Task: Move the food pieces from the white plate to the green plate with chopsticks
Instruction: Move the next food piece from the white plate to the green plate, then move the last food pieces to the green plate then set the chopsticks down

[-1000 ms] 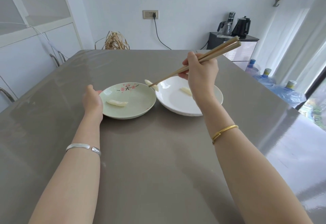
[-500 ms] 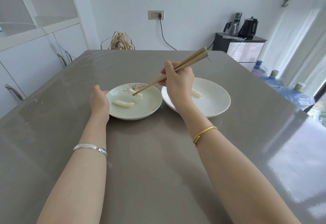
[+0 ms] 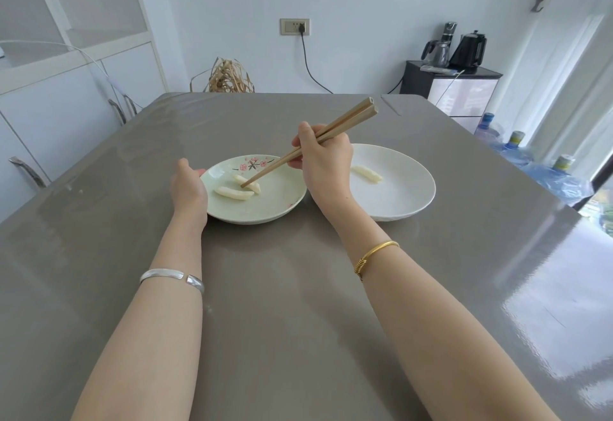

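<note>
The right hand point(image 3: 323, 163) is closed around a pair of wooden chopsticks point(image 3: 308, 147), thumb and fingers pinching them partway along their length. The chopsticks slant down and away to that hand's left, and their tips meet a pale food piece point(image 3: 247, 183) lying in the green plate point(image 3: 282, 203); whether the tips are pinching it or only touching it is unclear. Just nearer the person, a second food piece point(image 3: 234, 193) lies in the same plate, close against the first.

The left hand point(image 3: 187, 186) is curled loosely against the green plate's rim on its left side, fingers touching the edge, grasping nothing else. That plate carries a pink blossom pattern on its far wall.

Behind and to the right of the right hand sits the white plate point(image 3: 408, 201), its near-left part hidden by the hand, with one food piece point(image 3: 366, 174) left in it. Both plates rest side by side on the grey counter point(image 3: 282, 304). A silver bangle point(image 3: 170, 278) circles the left forearm, a gold bangle point(image 3: 373, 254) the right.
</note>
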`<state>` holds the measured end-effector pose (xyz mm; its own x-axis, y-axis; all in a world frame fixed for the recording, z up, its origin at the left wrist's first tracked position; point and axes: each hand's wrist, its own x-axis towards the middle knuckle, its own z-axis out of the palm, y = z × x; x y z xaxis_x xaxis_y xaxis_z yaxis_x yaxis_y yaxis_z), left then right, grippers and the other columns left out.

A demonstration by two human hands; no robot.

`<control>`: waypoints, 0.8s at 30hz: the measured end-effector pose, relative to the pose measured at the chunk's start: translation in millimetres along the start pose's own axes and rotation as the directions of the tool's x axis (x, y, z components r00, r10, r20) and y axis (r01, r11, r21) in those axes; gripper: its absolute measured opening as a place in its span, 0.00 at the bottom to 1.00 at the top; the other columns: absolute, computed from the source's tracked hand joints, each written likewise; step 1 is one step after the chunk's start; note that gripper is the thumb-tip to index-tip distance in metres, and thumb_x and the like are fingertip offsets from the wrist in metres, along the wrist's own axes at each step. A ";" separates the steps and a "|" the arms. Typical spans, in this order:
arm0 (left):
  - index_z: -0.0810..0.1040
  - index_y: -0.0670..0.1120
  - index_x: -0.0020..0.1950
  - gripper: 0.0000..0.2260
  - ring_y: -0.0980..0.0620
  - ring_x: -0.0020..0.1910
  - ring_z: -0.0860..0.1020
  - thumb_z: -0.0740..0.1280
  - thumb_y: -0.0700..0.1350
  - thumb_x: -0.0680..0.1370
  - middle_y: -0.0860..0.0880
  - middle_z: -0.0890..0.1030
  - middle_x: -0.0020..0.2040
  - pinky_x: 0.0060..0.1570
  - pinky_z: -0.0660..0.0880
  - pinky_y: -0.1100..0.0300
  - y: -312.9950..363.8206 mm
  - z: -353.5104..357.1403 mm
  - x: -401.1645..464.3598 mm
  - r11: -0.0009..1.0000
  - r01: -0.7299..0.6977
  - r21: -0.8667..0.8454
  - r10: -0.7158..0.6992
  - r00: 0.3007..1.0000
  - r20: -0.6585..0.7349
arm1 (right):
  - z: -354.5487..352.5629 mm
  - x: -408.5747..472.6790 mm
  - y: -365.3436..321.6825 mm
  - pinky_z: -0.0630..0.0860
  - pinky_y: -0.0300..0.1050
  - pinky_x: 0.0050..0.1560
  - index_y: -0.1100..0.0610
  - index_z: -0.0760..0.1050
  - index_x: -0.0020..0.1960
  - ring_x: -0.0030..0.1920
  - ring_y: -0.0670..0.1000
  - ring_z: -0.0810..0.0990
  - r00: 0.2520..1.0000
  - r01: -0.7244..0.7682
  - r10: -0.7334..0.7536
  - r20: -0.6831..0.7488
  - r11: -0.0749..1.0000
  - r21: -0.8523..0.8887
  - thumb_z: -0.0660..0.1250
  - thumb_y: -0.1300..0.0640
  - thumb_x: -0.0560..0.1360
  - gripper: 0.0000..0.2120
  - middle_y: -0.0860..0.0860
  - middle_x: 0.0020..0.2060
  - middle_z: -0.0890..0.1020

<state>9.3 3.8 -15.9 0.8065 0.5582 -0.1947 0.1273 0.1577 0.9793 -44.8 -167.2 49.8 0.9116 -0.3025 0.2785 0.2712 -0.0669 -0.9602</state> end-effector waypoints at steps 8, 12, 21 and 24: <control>0.76 0.42 0.52 0.21 0.44 0.47 0.75 0.49 0.53 0.79 0.45 0.79 0.45 0.41 0.69 0.57 0.1 -0.3 -0.8 1.000 0.003 0.000 -0.003 1.000 0.015 | 0.1 -2.5 -2.5 0.81 0.61 0.44 0.58 0.72 0.28 0.29 0.52 0.77 1.000 -0.011 0.011 0.017 1.000 -0.007 0.61 0.60 0.76 0.17 0.50 0.26 0.74; 0.76 0.42 0.52 0.21 0.44 0.47 0.75 0.49 0.53 0.79 0.44 0.79 0.48 0.43 0.70 0.57 0.3 -0.3 -1.1 1.000 -0.006 0.008 0.006 1.000 0.012 | -2.6 -2.9 -4.1 0.83 0.56 0.42 0.57 0.72 0.29 0.32 0.53 0.78 1.000 0.001 -0.001 0.013 1.000 0.004 0.60 0.60 0.76 0.17 0.49 0.27 0.74; 0.76 0.43 0.53 0.21 0.44 0.48 0.76 0.48 0.53 0.79 0.43 0.79 0.51 0.42 0.70 0.57 1.1 -1.4 -0.9 1.000 0.002 0.019 -0.002 1.000 0.014 | -29.3 4.6 -19.2 0.82 0.48 0.35 0.58 0.72 0.27 0.29 0.52 0.74 0.998 0.052 -0.048 -0.036 0.993 0.109 0.61 0.62 0.75 0.17 0.53 0.25 0.72; 0.76 0.42 0.54 0.21 0.46 0.40 0.75 0.48 0.53 0.80 0.46 0.78 0.43 0.37 0.68 0.59 1.8 -0.2 -4.1 1.000 0.009 0.004 -0.010 1.000 0.026 | -54.1 12.4 -26.5 0.82 0.49 0.35 0.57 0.72 0.27 0.27 0.50 0.75 0.990 0.088 -0.074 -0.120 0.989 0.122 0.61 0.63 0.75 0.17 0.53 0.25 0.73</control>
<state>6.0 2.0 -13.4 0.8197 0.5357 -0.2026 0.1375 0.1593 0.9776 -57.4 -220.7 77.6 0.8455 -0.4084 0.3439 0.3862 0.0230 -0.9221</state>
